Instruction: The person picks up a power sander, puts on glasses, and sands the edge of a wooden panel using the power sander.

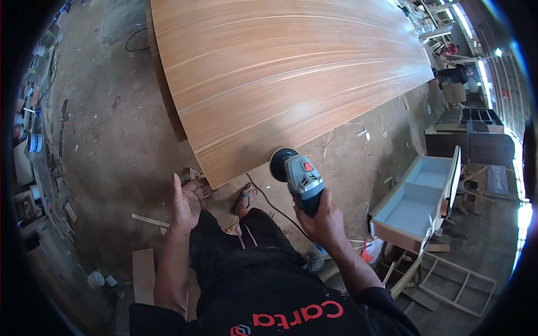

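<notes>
A grey and dark power tool (305,178) with a red switch and a round black disc head is in my right hand (325,221), whose fingers wrap round its dark handle. The disc sits at the near edge of a large wood-grain panel (269,84). My left hand (186,201) is raised, empty, with its fingers apart, just left of the panel's near corner. A dark cord (272,203) runs between the panel edge and the tool's side.
On the right stand a wooden drawer box (417,196) with a pale interior and a wooden frame (462,285). Offcuts and a board (143,274) lie on the dusty floor. Shelves of clutter line the left. Another person (457,74) is at the far right.
</notes>
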Tool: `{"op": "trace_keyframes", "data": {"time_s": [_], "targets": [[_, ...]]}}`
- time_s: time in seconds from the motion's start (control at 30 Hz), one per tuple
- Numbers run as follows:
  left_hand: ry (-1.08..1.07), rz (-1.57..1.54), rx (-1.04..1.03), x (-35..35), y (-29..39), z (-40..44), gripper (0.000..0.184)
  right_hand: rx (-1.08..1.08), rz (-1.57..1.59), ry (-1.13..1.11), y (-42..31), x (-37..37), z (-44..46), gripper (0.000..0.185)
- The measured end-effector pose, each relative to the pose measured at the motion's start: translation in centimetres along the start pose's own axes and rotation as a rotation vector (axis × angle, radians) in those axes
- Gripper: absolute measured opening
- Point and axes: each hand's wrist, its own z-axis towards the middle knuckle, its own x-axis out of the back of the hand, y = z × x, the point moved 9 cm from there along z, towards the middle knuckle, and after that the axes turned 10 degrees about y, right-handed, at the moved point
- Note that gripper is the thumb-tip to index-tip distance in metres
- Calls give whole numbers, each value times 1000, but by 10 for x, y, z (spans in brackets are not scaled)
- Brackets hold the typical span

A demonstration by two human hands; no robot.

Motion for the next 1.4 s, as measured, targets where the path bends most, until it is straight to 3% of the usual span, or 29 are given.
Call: {"op": "trace_keyframes", "data": {"time_s": [0.3, 0.8, 1.1, 1.4], "targets": [[55, -101, -14, 13, -7, 2, 95, 59, -22, 147, 33, 27, 30, 49], [-25, -72, 44, 14, -9, 17, 103, 194, -3, -107, -66, -39, -39, 68], [-57, -36, 106, 4, -2, 11, 99, 265, -31, -125, -112, -62, -70, 70], [-57, -9, 92, -3, -3, 2, 87, 177, -54, -114, -71, -39, -51, 72]]}}
